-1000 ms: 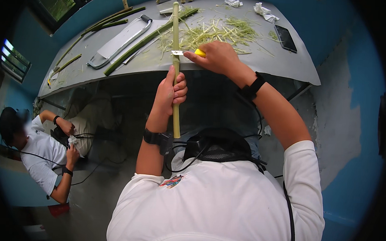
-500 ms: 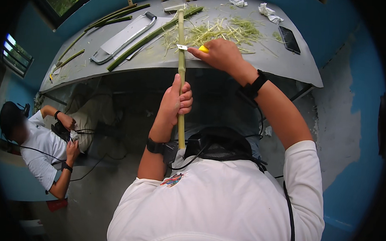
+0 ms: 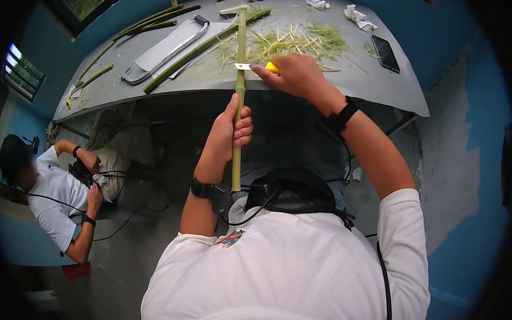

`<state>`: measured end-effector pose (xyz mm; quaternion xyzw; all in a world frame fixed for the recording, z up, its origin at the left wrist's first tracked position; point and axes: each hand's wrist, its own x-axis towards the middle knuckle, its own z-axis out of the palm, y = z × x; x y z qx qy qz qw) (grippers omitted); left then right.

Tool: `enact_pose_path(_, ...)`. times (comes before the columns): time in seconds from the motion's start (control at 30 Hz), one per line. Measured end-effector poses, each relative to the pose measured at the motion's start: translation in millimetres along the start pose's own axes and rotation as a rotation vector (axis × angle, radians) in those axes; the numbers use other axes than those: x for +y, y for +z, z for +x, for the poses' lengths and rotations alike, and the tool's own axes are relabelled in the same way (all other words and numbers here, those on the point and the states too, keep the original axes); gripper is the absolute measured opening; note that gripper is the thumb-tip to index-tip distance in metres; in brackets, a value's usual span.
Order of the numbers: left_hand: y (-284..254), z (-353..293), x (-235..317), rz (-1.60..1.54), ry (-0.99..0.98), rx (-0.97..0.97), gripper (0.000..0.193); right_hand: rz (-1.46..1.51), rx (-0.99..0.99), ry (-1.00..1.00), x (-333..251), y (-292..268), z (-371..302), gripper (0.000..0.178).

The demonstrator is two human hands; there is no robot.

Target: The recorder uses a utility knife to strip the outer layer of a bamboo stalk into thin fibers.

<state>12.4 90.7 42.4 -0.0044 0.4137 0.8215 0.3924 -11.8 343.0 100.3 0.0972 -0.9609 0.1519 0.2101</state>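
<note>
A pale green bamboo stick (image 3: 241, 44) runs away from my body, its far part over the grey table (image 3: 382, 88). My left hand (image 3: 232, 128) is closed round its near half, below a joint, with the thumb pointing up along it. In my right hand (image 3: 293, 74) is a utility knife (image 3: 272, 68) with a yellow handle. Its blade lies across the stick just beyond the joint. Thin bamboo shavings (image 3: 297, 42) are heaped to the right of the stick. A darker green bamboo pole (image 3: 206, 51) lies slanting to the left of it.
Left on the table are a bow saw (image 3: 175, 55) and several bamboo rods (image 3: 142, 26). A phone (image 3: 385, 53) and crumpled tissues (image 3: 359, 18) lie at the right. Another person (image 3: 63, 190) sits at the left, holding something white. Cables (image 3: 127, 223) hang near that person.
The knife blade has come slightly nearer along the stick. My left hand and the stick's near end have shifted a little to the left and away from me.
</note>
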Motion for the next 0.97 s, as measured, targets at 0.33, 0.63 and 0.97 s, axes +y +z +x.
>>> enact_pose_path(0.33,18,29,18,0.121,0.059,0.092,0.05,-0.039,-0.069,-0.014,-1,-9,4,0.084)
enact_pose_path(0.63,18,7,6,0.328,0.128,0.142,0.05,-0.04,-0.065,0.032,-5,-4,4,0.089)
enact_pose_path(0.97,-13,-58,-40,0.305,0.043,0.164,0.054,-0.01,0.022,0.086,0,4,3,0.083)
